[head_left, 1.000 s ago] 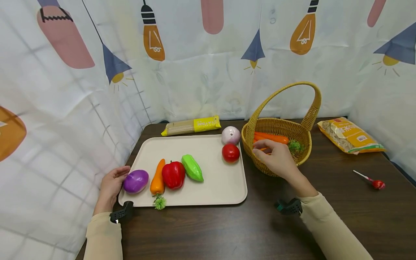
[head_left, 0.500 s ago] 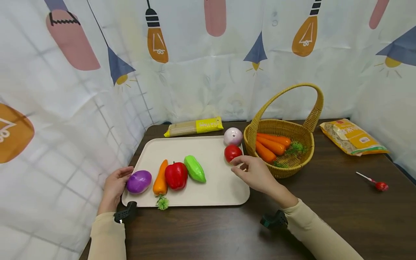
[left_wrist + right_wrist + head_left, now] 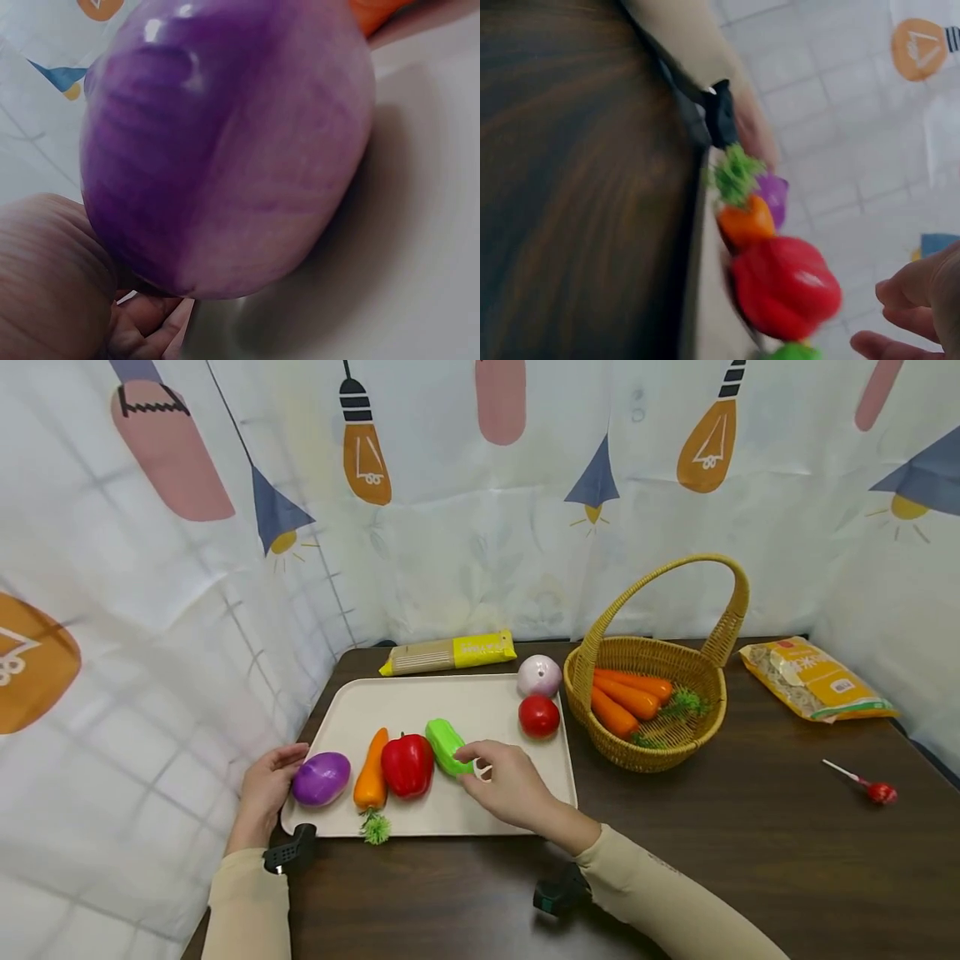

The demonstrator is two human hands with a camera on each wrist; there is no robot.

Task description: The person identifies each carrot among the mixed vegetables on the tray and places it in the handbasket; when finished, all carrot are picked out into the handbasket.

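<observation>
In the head view, the left hand (image 3: 264,789) stays at the left rim of a cream tray (image 3: 495,810), its fingers curled at the rim. Beside it lies a rounded purple toy vegetable (image 3: 321,779), which fills much of the left wrist view and partly hides the fingers. The right hand (image 3: 510,783) hovers over the tray by the lower end of a long green toy vegetable (image 3: 444,743). Its thumb and fingers are apart with nothing between them. A red bell pepper (image 3: 407,766) and an orange carrot (image 3: 371,777) lie between the two hands.
A tomato (image 3: 538,717) and a pale purple onion (image 3: 539,676) sit at the tray's right side. Right of them stands a wicker basket (image 3: 645,760) with a tall handle and several carrots. A noodle pack (image 3: 450,652), a yellow food bag (image 3: 817,679) and a lollipop (image 3: 873,789) are around.
My right hand has moved left from the basket, past the tomato, to the green vegetable. Carrots that it covered now show in the basket. The left hand keeps its place at the tray.
</observation>
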